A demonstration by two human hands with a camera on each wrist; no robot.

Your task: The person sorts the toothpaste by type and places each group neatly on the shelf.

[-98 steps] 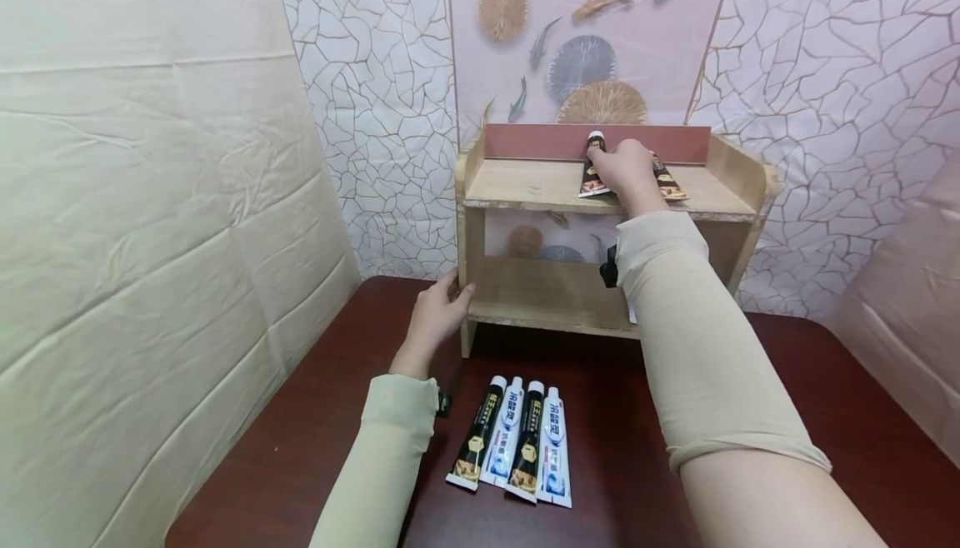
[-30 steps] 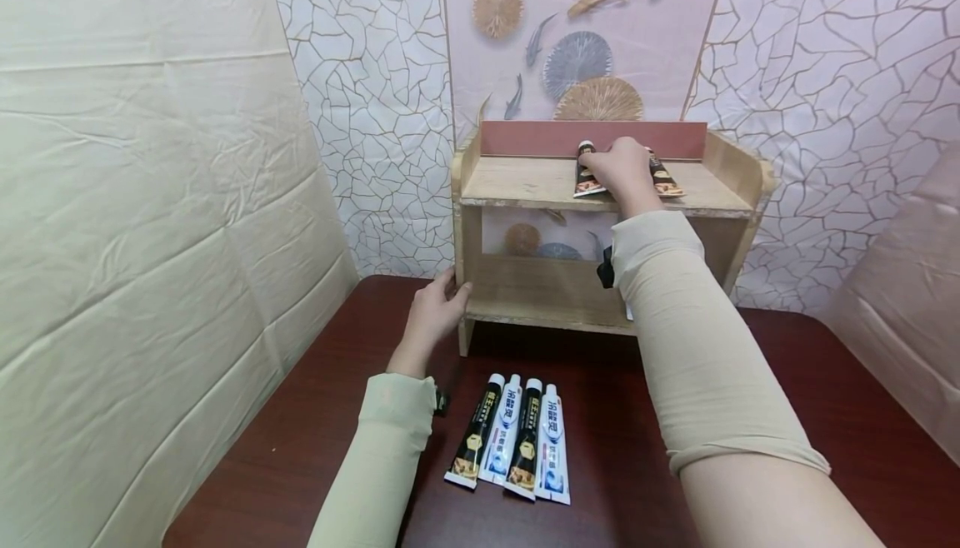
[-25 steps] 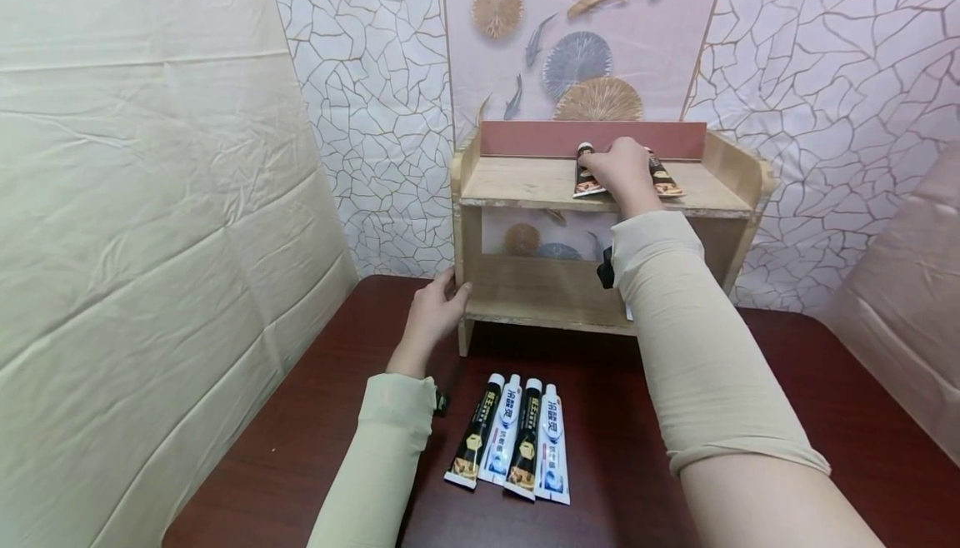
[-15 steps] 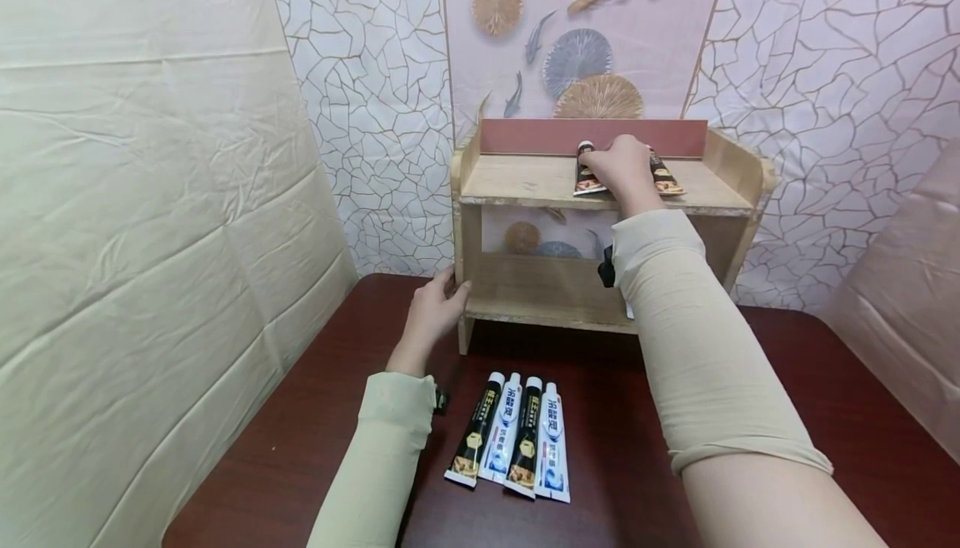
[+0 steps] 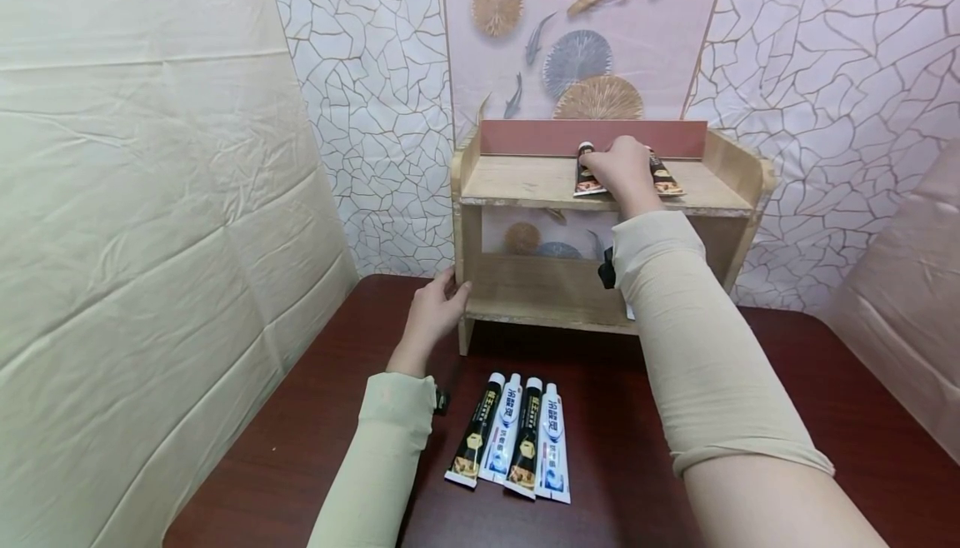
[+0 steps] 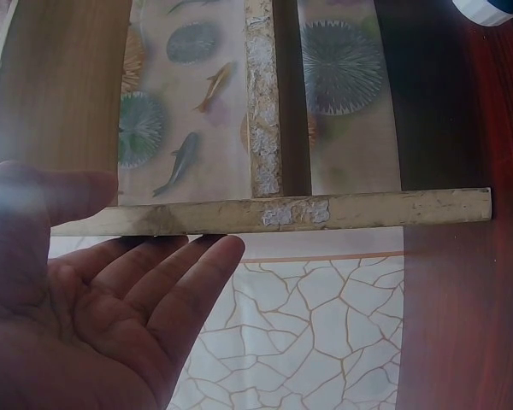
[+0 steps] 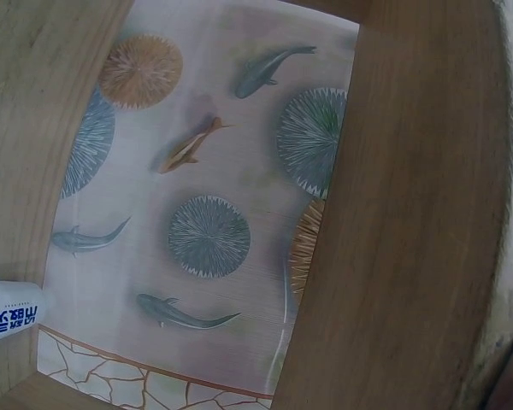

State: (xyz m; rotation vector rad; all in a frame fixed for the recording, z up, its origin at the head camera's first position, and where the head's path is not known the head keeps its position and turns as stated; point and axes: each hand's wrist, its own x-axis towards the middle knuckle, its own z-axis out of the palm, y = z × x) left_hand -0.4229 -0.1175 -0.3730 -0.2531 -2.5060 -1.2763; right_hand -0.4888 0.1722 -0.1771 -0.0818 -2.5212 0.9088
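Note:
On the top board of the wooden shelf (image 5: 517, 180), my right hand (image 5: 624, 166) grips a black toothpaste tube (image 5: 587, 181), thumb across its upper part. The tube lies with its white cap toward the back. Beside it, partly behind the hand, lies another black toothpaste tube (image 5: 665, 177). My left hand (image 5: 435, 311) holds the shelf's left side panel. In the left wrist view the thumb is on the inner side of the panel edge (image 6: 359, 211) and the fingers (image 6: 184, 295) are on the outer side.
Two black and two white toothpaste tubes lie side by side on the dark red table (image 5: 315, 415), including a left black tube (image 5: 474, 435) and a right white tube (image 5: 553, 448). A white tube (image 7: 13, 309) is in the shelf's lower compartment. Patterned cloth (image 5: 375, 115) hangs behind.
Since the oldest frame, the cap end of the tube under my right hand has come down slightly and nearer. Over the last second both hands have stayed in place.

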